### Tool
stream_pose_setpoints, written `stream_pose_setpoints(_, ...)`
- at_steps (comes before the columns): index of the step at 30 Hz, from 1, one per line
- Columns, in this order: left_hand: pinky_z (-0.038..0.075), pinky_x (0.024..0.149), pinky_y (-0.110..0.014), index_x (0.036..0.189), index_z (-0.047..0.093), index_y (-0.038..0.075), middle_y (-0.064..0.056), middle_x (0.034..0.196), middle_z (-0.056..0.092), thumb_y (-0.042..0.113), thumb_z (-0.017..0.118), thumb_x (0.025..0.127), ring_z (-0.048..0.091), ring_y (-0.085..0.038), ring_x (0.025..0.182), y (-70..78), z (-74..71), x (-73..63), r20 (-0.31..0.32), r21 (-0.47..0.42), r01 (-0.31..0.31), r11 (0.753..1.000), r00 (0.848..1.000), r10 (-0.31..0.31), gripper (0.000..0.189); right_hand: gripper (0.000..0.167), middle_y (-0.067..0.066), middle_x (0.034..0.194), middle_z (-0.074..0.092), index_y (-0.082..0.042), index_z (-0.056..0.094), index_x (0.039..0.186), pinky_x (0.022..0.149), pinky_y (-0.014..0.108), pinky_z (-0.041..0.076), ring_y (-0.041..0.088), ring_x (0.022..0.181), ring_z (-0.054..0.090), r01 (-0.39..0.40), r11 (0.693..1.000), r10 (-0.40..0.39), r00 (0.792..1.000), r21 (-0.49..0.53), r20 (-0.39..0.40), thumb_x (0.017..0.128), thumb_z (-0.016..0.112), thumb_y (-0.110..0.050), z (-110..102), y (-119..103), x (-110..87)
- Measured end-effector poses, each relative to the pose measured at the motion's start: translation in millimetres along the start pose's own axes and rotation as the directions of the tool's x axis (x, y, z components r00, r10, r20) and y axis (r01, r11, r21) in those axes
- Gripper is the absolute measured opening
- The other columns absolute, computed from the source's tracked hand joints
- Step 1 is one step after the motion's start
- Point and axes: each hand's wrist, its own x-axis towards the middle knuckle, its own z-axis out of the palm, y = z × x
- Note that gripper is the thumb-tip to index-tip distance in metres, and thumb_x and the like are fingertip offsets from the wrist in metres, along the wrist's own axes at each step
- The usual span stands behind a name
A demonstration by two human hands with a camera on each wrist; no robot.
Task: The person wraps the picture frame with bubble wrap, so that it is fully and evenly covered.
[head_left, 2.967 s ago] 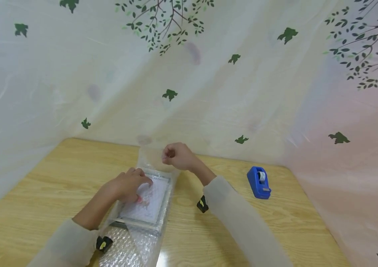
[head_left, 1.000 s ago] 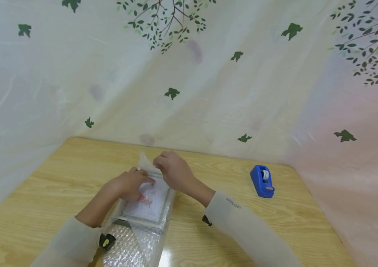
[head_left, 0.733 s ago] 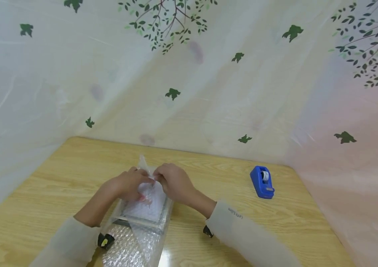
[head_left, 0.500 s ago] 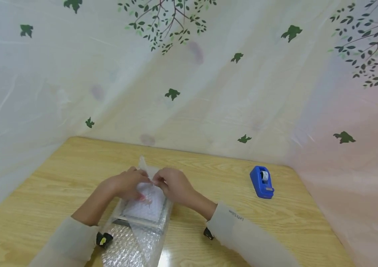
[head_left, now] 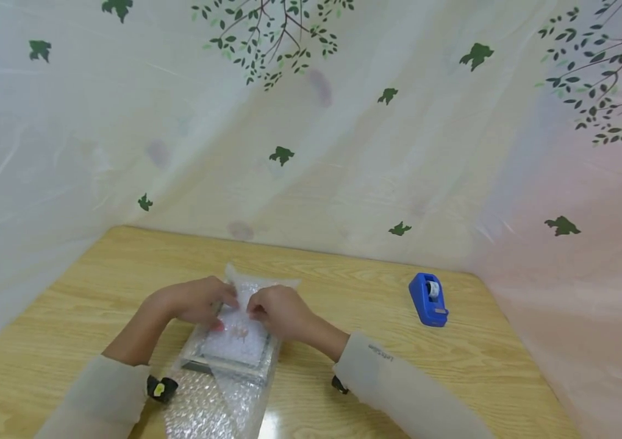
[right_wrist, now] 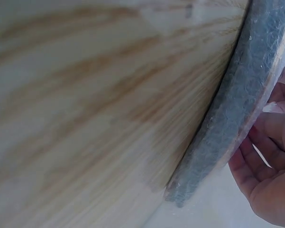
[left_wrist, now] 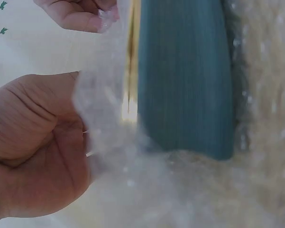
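Note:
A picture frame (head_left: 234,344) with a pale print lies under clear bubble wrap (head_left: 196,405), whose loose near end trails toward me. Its teal side (left_wrist: 185,80) shows through the wrap in the left wrist view. My left hand (head_left: 196,302) rests at the frame's far left, thumb and fingers spread over the wrapped face. Over the far part of the picture, my right hand (head_left: 280,312) has its fingers bent and pinches clear plastic at the fingertips. The right wrist view shows the right hand's fingers (right_wrist: 249,166) at the wrapped edge.
A blue tape dispenser (head_left: 428,299) with a roll in it stands on the wooden table (head_left: 366,292) at the right. Behind the table hangs a pale curtain (head_left: 311,183) printed with green leaves.
My right hand has come down from above the far end onto the picture. The far flap of wrap now lies flatter. My left hand has shifted slightly left, uncovering more of the print.

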Motion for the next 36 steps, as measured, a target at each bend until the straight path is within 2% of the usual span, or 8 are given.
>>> stream_pose_setpoints(10,0.046,0.104,-0.054,0.12,0.076,0.008,-0.015,0.138,0.063,0.014,0.082,0.084,0.055,-0.04,0.13,-2.8,-7.5,0.8,-0.007,-0.091,0.027,0.995,1.0,-0.028,0.038,0.01,-0.011,0.096,0.077,-0.02,0.082,0.095,0.083,0.019,0.053,0.004,0.093,0.071,-0.006,0.991,0.016,0.997,-0.137,0.074,0.094,0.075,-0.013,-2,2,-1.2)
stream_pose_setpoints(16,0.055,0.091,-0.046,0.11,0.077,0.007,-0.008,0.119,0.072,0.01,0.08,0.087,0.066,-0.033,0.115,-16.2,-15.9,-2.0,-0.104,-0.229,-0.018,0.973,0.995,-0.006,0.023,0.009,-0.009,0.1,0.077,-0.02,0.082,0.1,0.085,0.018,0.052,0.006,0.096,0.07,0.054,0.99,-0.038,0.991,-0.129,0.127,0.094,0.076,-0.019,-8,5,-4.8)
stream_pose_setpoints(18,0.057,0.085,-0.042,0.104,0.075,0.007,-0.005,0.11,0.073,0.007,0.077,0.089,0.069,-0.03,0.106,-20.3,-15.8,-1.1,-0.182,-0.245,-0.011,0.969,0.983,-0.035,0.015,0.006,-0.01,0.096,0.075,-0.022,0.082,0.096,0.082,0.017,0.051,0.004,0.092,0.069,0.08,0.99,-0.064,0.989,-0.119,0.132,0.093,0.077,-0.021,-8,6,-5.7)
stream_pose_setpoints(21,0.057,0.077,-0.037,0.105,0.068,0.003,-0.008,0.104,0.069,0.002,0.074,0.091,0.069,-0.027,0.096,-24.9,-13.1,1.2,-0.306,-0.278,0.012,0.961,0.947,-0.101,0.015,0.009,-0.013,0.088,0.072,-0.023,0.078,0.083,0.073,0.015,0.048,0.0,0.081,0.063,0.119,0.986,-0.101,0.984,-0.121,0.144,0.092,0.078,-0.023,-6,6,-4.7)
stream_pose_setpoints(23,0.058,0.074,-0.037,0.113,0.066,-0.001,-0.016,0.11,0.067,-0.001,0.073,0.091,0.069,-0.029,0.095,-26.9,-10.9,1.1,-0.362,-0.27,0.02,0.963,0.924,-0.121,0.024,0.018,-0.013,0.083,0.068,-0.02,0.073,0.076,0.068,0.015,0.045,-0.001,0.076,0.059,0.14,0.981,-0.119,0.981,-0.133,0.156,0.092,0.078,-0.023,-5,4,-3.1)
stream_pose_setpoints(25,0.058,0.075,-0.038,0.125,0.063,-0.003,-0.021,0.121,0.064,-0.003,0.073,0.091,0.069,-0.032,0.099,-29.0,-9.2,-0.2,-0.379,-0.249,0.023,0.968,0.917,-0.12,0.035,0.02,-0.012,0.083,0.068,-0.02,0.072,0.075,0.068,0.015,0.045,-0.001,0.076,0.059,0.159,0.977,-0.134,0.977,-0.144,0.167,0.094,0.076,-0.024,-4,2,-1.9)
stream_pose_setpoints(29,0.059,0.079,-0.042,0.135,0.06,0.0,-0.023,0.136,0.059,-0.006,0.071,0.09,0.068,-0.037,0.105,-32.7,-8.9,-0.5,-0.347,-0.186,0.011,0.982,0.935,-0.077,0.046,0.012,-0.013,0.09,0.072,-0.023,0.077,0.083,0.071,0.017,0.049,0.0,0.084,0.065,0.144,0.974,-0.113,0.978,-0.175,0.173,0.095,0.075,-0.024,-1,0,-2.0)
stream_pose_setpoints(36,0.058,0.083,-0.048,0.13,0.065,0.004,-0.019,0.131,0.064,-0.005,0.072,0.089,0.069,-0.037,0.104,-42.0,-17.4,11.1,-0.266,-0.105,-0.011,0.994,0.964,-0.017,0.042,0.007,-0.014,0.095,0.073,-0.025,0.08,0.09,0.072,0.018,0.05,0.001,0.09,0.068,0.128,0.972,-0.095,0.981,-0.195,0.17,0.095,0.075,-0.023,-1,1,-5.4)
